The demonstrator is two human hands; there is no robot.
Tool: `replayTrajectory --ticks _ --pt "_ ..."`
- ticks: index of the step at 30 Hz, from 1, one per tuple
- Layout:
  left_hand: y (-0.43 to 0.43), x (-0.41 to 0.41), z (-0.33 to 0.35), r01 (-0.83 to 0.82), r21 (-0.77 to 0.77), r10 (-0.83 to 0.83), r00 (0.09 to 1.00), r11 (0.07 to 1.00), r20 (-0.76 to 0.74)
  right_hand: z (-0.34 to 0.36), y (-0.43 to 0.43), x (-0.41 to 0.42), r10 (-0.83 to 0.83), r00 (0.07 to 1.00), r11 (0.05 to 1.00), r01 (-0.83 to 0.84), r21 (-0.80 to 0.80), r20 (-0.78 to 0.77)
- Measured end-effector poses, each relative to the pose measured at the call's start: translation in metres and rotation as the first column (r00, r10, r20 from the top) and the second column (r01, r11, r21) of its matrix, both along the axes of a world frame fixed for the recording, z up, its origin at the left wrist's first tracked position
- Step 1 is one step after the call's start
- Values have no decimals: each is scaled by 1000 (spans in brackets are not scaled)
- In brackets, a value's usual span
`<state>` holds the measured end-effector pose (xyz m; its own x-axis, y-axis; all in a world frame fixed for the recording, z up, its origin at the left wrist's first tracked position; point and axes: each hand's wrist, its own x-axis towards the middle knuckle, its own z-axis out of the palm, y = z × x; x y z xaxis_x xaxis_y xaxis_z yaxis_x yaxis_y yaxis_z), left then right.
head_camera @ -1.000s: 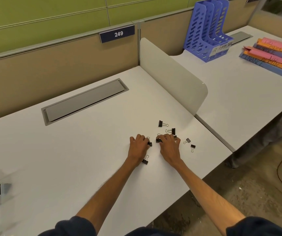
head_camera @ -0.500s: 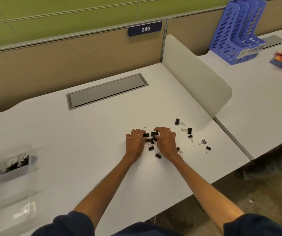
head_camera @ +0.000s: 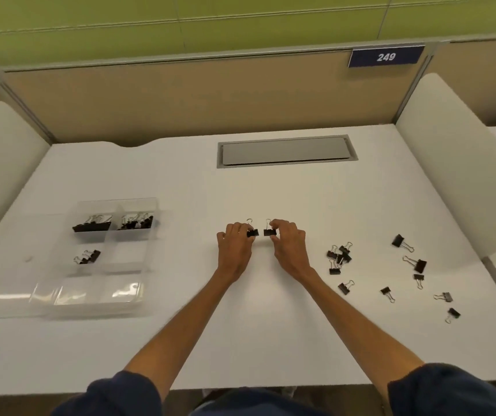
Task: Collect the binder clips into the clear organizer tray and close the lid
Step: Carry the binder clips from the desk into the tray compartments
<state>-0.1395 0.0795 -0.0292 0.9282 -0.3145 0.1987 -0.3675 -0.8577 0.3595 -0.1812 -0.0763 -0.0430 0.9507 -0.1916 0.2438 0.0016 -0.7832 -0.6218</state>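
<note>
Left hand (head_camera: 234, 247), right hand (head_camera: 288, 247): fingers each pinching one clip (head_camera: 252, 233) at bench (head_camera: 270, 325) centre. Tray (head_camera: 126, 253) sitting open at 9 o'clock; loose clips (head_camera: 338, 256) lying at 3 o'clock. Advised: pinching the bodies firmly, releasing low over a compartment.

The left hand (head_camera: 234, 247) and the right hand (head_camera: 290, 247) each pinch one binder clip (head_camera: 252, 233). Seven clips (head_camera: 419, 264) lie singly on the counter (head_camera: 270, 325), plus a cluster (head_camera: 339, 257) of about four. One clear organizer tray (head_camera: 138, 202) holds three uncountable heaps (head_camera: 92, 226).
</note>
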Motion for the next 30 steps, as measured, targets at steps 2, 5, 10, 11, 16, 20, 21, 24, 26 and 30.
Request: replayTrajectory --ticks 2,5,10,11,16,20,21,24,26,30 --pt "25 4 1 -38 28 37 999 999 25 3 21 13 41 999 999 -41 11 6" --pt "63 12 4 -75 96 68 995 993 80 9 54 31 94 995 995 -95 8 18" --pt "121 25 17 -163 117 145 978 980 149 21 106 57 187 982 982 -187 -5 39" --pt "131 27 19 -184 117 165 974 976 155 25 116 61 202 978 979 -202 -6 45" --pt "180 33 31 -256 89 238 955 963 174 39 164 77 277 959 961 -277 -8 55" --pt "225 34 43 -318 97 294 935 943 199 50 206 93 373 927 927 -371 -57 39" --pt "238 33 44 -338 92 315 928 937 200 53 218 97 394 918 918 -391 -63 38" --pt "277 32 45 -379 83 359 914 922 188 59 257 105 458 887 888 -455 -67 56" --pt "302 33 44 -409 87 391 904 908 173 61 283 108 491 869 871 -488 -50 65" --pt "343 30 45 -478 63 462 870 876 173 61 327 113 537 841 844 -535 -45 68"
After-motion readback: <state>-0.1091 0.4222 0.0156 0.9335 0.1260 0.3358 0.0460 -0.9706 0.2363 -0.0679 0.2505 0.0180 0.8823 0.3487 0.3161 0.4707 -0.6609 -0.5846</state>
